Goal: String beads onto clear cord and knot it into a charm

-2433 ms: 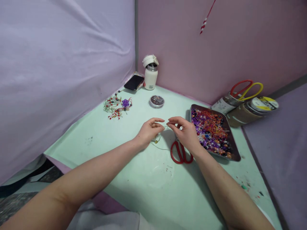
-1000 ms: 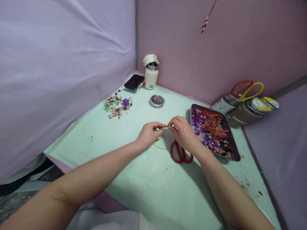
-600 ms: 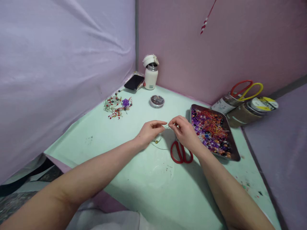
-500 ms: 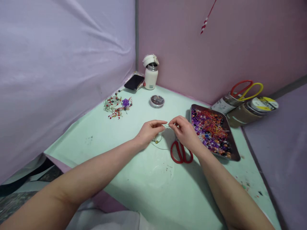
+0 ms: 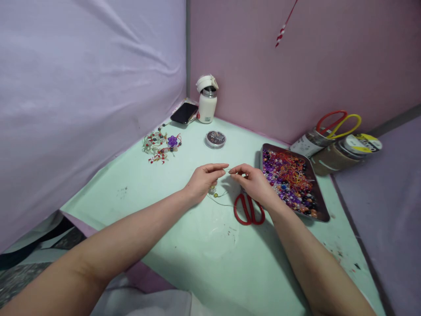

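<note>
Over the middle of the pale green table (image 5: 184, 228), my left hand (image 5: 204, 181) pinches a thin cord (image 5: 219, 203) between thumb and fingers. Facing it, my right hand (image 5: 251, 181) also has its fingertips closed on the cord, close to the left fingertips. Below the left hand the cord hangs in a loose loop, with a few yellowish beads (image 5: 215, 195) on it. Part of the beadwork is hidden behind the left palm. Red-handled scissors (image 5: 242, 215) lie just under the right hand, their blades mostly covered by it.
A metal tray (image 5: 324, 210) of beads and red-orange cords sits at right. Behind it are a jar (image 5: 304, 142) holding scissors and a second jar (image 5: 335, 153). Farther back are a round case (image 5: 215, 139), a white bottle (image 5: 207, 105), a phone (image 5: 184, 113) and finished beadwork (image 5: 161, 147).
My right hand has lowered slightly and its fingertips have shifted a little left, nearer the left ones. The beads under my left hand show a bit more. Other things stay put.
</note>
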A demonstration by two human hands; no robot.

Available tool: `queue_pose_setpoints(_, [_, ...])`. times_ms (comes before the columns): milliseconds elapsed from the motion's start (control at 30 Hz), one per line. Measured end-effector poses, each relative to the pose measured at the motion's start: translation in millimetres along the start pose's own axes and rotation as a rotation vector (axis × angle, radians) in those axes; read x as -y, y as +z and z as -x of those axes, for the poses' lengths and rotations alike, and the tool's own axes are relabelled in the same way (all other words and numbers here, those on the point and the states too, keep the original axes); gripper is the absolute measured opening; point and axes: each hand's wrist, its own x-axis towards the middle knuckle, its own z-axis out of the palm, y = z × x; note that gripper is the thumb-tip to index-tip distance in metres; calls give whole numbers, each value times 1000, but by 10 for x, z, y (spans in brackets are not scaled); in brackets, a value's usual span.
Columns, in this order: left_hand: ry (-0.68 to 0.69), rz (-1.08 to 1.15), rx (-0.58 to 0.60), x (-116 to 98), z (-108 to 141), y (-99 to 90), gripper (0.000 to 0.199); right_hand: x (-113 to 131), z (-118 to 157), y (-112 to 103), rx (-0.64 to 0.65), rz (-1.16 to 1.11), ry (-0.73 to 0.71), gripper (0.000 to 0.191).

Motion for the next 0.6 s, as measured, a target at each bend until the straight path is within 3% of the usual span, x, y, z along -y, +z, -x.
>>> queue_pose_setpoints(200, [27,85,20,-15,12,0,36,36,15,65,86,-152,47,17])
queue_pose_setpoints(600, [10,108,17,-74,57,20,75,13,28,100,231,-111,49,19])
